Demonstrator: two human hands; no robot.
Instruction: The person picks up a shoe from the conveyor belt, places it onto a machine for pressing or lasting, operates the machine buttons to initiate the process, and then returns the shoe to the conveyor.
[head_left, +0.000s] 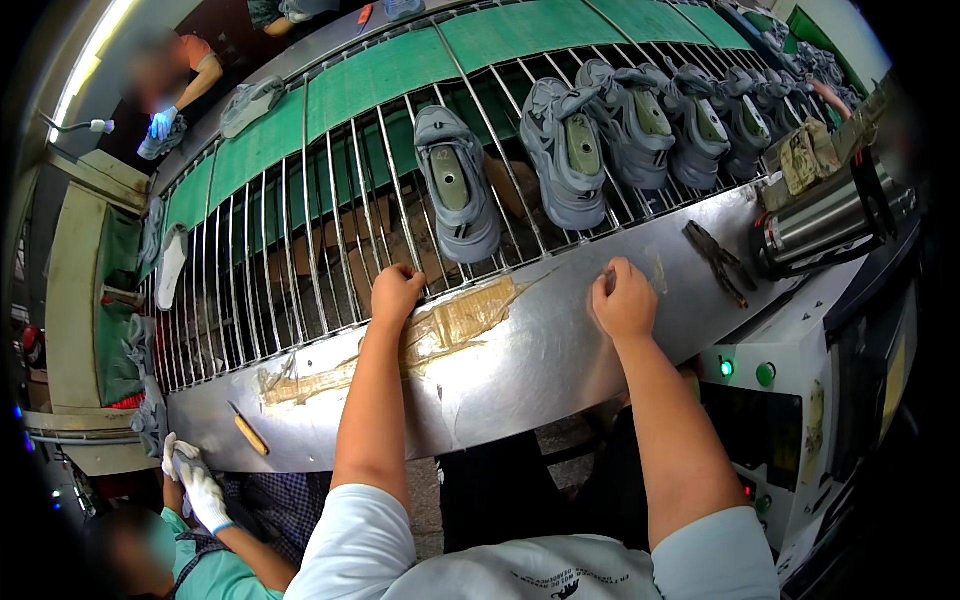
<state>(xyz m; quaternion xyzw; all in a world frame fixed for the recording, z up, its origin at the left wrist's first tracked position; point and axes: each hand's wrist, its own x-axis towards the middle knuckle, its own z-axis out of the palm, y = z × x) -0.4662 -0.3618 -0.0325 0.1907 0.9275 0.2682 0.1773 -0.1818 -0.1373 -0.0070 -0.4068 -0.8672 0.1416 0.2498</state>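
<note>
My left hand (398,292) is curled closed at the far edge of the steel ledge, beside the ends of the metal bars. My right hand (625,300) is closed over the ledge farther right, fingers bent inward. I cannot make out what either hand holds, if anything. Just beyond and between them, a grey sneaker (468,228) with a green shoe last (449,180) inside rests on the bars. To its right stands another grey sneaker (541,172), heading a row of several more with lasts in them.
A pair of pincers (718,262) and a steel thermos (815,228) lie on the right of the ledge (530,370). Brown tape (450,325) covers part of it. A yellow-handled pointed tool (250,436) lies left. One co-worker's gloved hand (205,498) is lower left; another co-worker stands upper left.
</note>
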